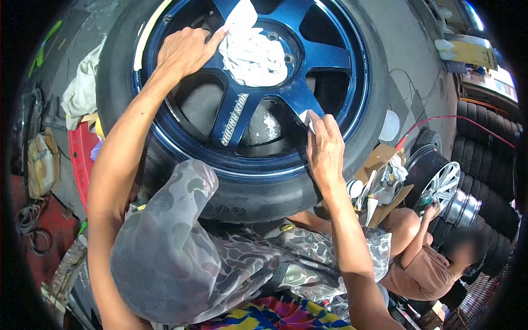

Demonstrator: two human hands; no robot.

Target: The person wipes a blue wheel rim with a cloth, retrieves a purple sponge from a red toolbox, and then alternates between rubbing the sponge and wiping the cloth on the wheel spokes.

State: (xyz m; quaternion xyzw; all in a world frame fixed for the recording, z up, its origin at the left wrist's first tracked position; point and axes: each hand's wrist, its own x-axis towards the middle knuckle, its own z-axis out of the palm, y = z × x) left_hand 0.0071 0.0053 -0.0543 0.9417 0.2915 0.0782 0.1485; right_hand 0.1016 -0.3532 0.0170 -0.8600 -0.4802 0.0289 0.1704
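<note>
A dark blue alloy wheel with a black tire lies tilted before me, with "VOLK RACING" lettering on one spoke. My left hand grips a spoke on the wheel's left side, its fingertips curling out of sight into the opening. Its thumb points at a crumpled white cloth that covers part of the hub. Between the fingers of my right hand is a small folded white piece, paper or cloth, pressed against the lower right spoke near the rim.
At the right, a crouching person has a hand on a silver wheel. Stacked tires line that side. A cardboard box with litter sits by my tire. Leftward are a pale rag and a red rim.
</note>
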